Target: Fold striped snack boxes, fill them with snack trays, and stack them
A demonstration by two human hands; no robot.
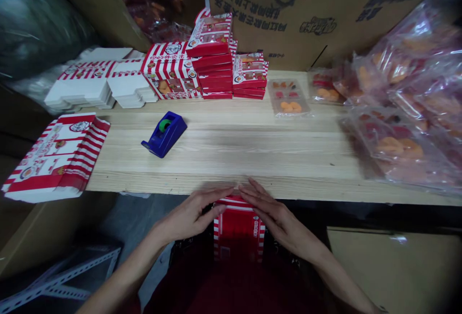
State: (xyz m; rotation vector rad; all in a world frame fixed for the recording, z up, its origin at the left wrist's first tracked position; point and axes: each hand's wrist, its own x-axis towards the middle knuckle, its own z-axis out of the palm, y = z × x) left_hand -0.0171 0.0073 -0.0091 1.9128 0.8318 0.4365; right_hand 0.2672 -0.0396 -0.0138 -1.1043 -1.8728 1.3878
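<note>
A red and white striped carton (pixel 238 232) is between my hands, close to my body at the front edge of the table. My left hand (pixel 197 215) grips its far left corner, fingers along the far edge and thumb against the side. Over the far right corner lies my right hand (pixel 274 213), its fingers pressed on the edge and side. The fingertips of both hands nearly meet at the carton's far end. Its near end fades into shadow against my dark red clothing.
A blue tape dispenser (pixel 165 133) with green tape stands left of centre. Flat striped cartons (pixel 57 155) overhang the left edge. Behind are white folded cartons (pixel 90 83) and stacked striped boxes (pixel 212 69). Clear blister packs (pixel 288 98) lie right of these, with bagged packs (pixel 407 126) piled far right.
</note>
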